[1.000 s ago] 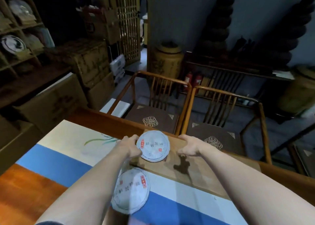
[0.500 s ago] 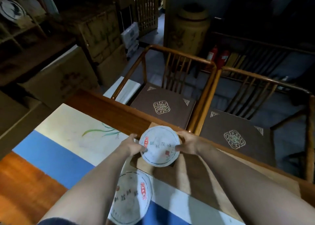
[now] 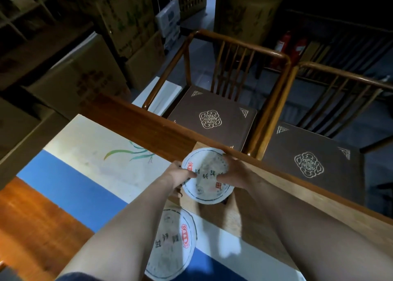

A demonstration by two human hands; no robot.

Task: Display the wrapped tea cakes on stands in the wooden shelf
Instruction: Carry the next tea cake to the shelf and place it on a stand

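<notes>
a second wrapped tea cake [image 3: 170, 244] lies flat near the table's [image 3: 38, 223] near edge, partly hidden by the left forearm. further in, toward the far edge, another tea cake [image 3: 207, 175] is gripped at its rim by both hands: the left hand [image 3: 180, 174] is curled round its left side, the right hand [image 3: 231, 172] round its right. it is judged stiff and fairly dense, with a thin paper wrapper that could slip or tear, so the rim is best held firmly. beyond the table stand two chairs [image 3: 212, 119].
</notes>
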